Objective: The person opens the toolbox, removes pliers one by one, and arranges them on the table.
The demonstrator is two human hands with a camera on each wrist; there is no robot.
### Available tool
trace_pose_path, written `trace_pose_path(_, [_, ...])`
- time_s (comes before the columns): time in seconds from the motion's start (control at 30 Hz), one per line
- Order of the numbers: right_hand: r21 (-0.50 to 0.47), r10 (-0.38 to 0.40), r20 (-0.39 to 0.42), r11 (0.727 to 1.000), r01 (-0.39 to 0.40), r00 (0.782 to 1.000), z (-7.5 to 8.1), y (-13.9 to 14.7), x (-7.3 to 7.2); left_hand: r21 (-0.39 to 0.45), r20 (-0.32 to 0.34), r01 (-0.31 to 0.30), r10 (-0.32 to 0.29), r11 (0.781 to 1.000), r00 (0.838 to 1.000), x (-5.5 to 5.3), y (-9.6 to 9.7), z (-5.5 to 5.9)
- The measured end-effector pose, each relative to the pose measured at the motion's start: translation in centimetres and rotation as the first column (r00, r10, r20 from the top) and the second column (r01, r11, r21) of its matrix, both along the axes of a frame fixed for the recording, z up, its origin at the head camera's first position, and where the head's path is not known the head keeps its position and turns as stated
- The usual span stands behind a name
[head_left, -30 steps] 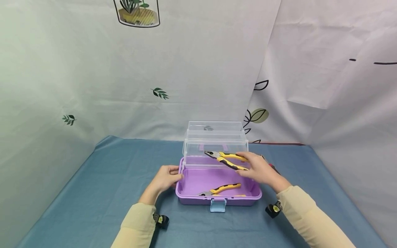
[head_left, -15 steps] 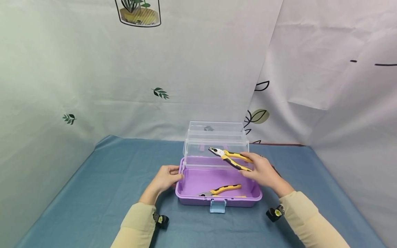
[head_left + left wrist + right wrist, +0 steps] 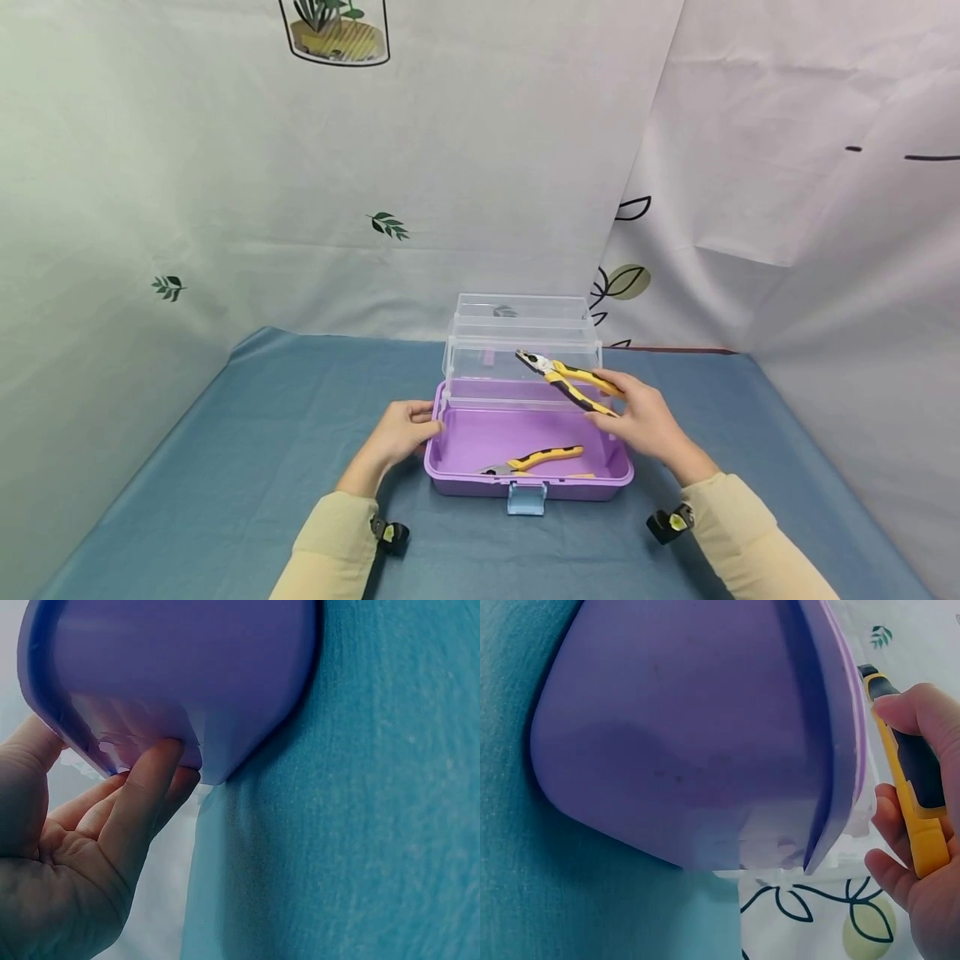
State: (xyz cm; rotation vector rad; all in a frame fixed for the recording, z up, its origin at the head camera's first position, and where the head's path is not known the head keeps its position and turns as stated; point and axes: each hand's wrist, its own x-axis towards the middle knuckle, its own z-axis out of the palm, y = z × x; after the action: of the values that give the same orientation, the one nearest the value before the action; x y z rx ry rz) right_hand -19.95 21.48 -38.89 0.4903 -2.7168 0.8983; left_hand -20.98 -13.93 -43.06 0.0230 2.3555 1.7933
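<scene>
My left hand (image 3: 401, 432) grips the left rim of a purple toolbox (image 3: 487, 429). Its thumb is at the rim and its fingers lie against the outer wall, seen in the left wrist view. Above the box's right side, my right hand (image 3: 643, 417) holds combination pliers (image 3: 567, 388) by the yellow-and-black handles, the nose pointing up and left. A handle (image 3: 919, 772) shows between thumb and fingers in the right wrist view. A second pair of pliers (image 3: 550, 455) lies inside the box near the front; the front wall partly hides it.
The box's clear lid (image 3: 521, 329) stands raised at the back. A pale blue latch (image 3: 527, 500) hangs from the front wall. A blue cloth (image 3: 330, 375) covers the table, and a white printed curtain (image 3: 480, 167) rises behind it.
My right hand and the pliers have moved right and slightly up. A dark and red thing behind that hand is now hidden. The left hand and the box stay put.
</scene>
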Motion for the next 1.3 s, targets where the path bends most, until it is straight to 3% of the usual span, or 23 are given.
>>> trace_pose_path(1.3, [-0.082, -0.155, 0.020, 0.984, 0.156, 0.988, -2.1, 3.3, 1.4, 0.030, 0.014, -0.029, 0.029, 0.999, 0.999, 0.4, 0.2, -0.1])
